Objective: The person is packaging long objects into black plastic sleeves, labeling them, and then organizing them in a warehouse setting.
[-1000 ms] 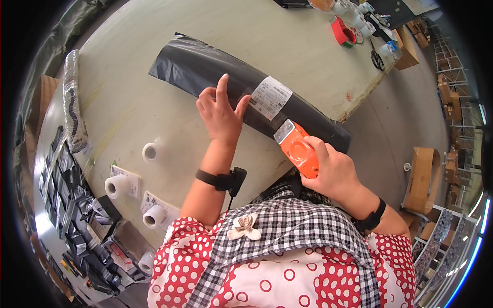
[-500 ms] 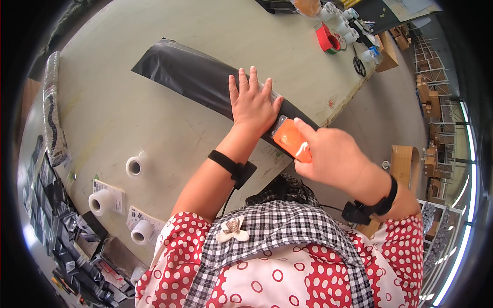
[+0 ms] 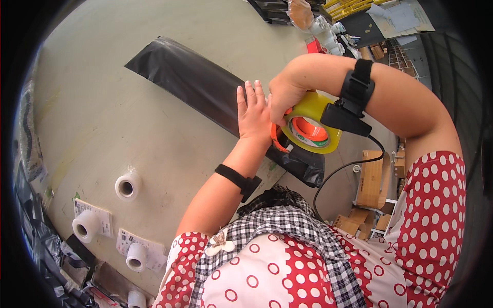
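A long, flat black plastic package (image 3: 190,77) lies slantwise across the table. My left hand (image 3: 255,120) presses on it with its palm down and its fingers stretched out. Close beside it, my right hand (image 3: 285,92) grips an orange tape dispenser (image 3: 278,138) carrying a wide, yellowish roll of tape (image 3: 317,109). The dispenser is over the package's near right part, and the fingertips of my right hand are partly hidden. The package's near end sticks out below the roll, past the table's edge.
Several white rolls (image 3: 127,186) stand at the left, some on printed label sheets (image 3: 105,219). Dark plastic bags (image 3: 31,231) lie along the left edge. A red dispenser (image 3: 314,45) and more white rolls (image 3: 323,28) are at the far right. Cardboard (image 3: 371,179) shows beyond the table.
My right hand has swung up and turned over, with the elbow raised, bringing the tape roll into sight. My left hand stays flat on the package. The whole view has shifted slightly.
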Motion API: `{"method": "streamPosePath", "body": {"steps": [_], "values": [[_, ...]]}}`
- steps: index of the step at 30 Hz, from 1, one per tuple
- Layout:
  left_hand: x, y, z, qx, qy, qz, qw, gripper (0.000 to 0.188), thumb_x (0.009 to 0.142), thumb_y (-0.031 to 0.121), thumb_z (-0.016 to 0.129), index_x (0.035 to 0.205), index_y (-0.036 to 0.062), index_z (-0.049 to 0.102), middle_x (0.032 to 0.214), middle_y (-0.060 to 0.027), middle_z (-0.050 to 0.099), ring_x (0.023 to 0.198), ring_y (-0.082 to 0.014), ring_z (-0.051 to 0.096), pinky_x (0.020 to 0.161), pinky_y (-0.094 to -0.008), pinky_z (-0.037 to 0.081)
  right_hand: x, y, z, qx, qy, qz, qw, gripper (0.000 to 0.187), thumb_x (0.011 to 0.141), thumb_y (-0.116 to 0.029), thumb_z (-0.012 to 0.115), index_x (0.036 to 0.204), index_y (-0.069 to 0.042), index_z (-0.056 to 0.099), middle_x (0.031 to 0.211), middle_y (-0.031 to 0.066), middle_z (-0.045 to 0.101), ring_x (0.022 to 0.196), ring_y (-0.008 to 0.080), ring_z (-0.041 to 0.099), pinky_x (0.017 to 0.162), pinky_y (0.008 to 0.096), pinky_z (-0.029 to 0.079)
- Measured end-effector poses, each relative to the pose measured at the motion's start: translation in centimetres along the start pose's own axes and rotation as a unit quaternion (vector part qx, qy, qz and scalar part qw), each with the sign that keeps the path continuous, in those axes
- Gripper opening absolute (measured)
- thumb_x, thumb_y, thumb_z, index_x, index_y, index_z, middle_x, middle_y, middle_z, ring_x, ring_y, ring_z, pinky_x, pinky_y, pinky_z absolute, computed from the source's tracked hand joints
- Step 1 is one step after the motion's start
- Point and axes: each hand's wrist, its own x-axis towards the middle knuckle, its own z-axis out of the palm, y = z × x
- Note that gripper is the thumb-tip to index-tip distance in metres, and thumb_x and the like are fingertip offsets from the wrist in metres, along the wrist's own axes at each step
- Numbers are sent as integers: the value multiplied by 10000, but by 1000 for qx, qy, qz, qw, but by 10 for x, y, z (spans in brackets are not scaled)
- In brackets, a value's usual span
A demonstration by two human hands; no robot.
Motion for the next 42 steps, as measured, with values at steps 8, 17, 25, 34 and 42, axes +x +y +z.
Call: {"method": "streamPosePath", "body": {"steps": [8,17,25,34,42], "values": [[-3,0,8,-84,26,10,996,557,872,451,400,1310,115,476,1435,-200,313,1362,-354,214,1116,-511,22,30,4,-26,90,-150,59,983,433,635,-354,724,931,-47,647,828,89,645,640,205,624,622,296,520],[-6,2,-13,-76,55,-4,996,548,784,488,525,1193,131,595,1389,-214,378,1326,-367,275,1097,-553,52,48,109,65,305,-292,132,897,325,734,-307,693,885,-22,646,716,94,638,569,166,610,505,283,507],[-21,42,-14,-65,-27,143,987,644,784,540,525,1305,162,491,1403,-187,363,1326,-353,292,1083,-576,111,75,247,86,766,60,-119,629,351,800,-308,610,942,13,590,709,85,623,569,140,605,487,238,514],[-8,-27,-35,105,17,-121,987,669,850,482,491,1410,144,349,1481,-171,242,1390,-340,154,1112,-499,58,237,274,120,749,173,-297,566,428,833,-338,604,1095,-1,572,887,64,641,704,178,619,646,289,524],[-132,92,-12,-245,67,-545,799,697,808,386,665,1231,-82,371,1164,-243,475,1046,-294,510,887,-396,426,288,348,73,278,622,55,730,652,763,-496,651,1144,-14,432,1047,224,586,1034,380,543,889,440,431]]}}
